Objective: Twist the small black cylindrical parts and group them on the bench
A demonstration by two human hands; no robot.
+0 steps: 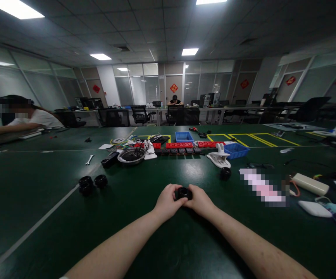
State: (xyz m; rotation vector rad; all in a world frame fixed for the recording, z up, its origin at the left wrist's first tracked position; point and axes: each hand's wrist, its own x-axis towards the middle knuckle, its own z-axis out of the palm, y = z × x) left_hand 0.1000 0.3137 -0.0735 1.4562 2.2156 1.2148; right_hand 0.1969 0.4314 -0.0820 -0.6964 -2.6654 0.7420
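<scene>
Saw a gold-marked red diamond sign [174, 88] on the far middle door [168, 79]; could make out no words, brands or numbers.

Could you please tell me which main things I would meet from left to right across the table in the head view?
Wrench, metal bowl, left hand, held black part, right hand, lone black part, cream block.
</scene>
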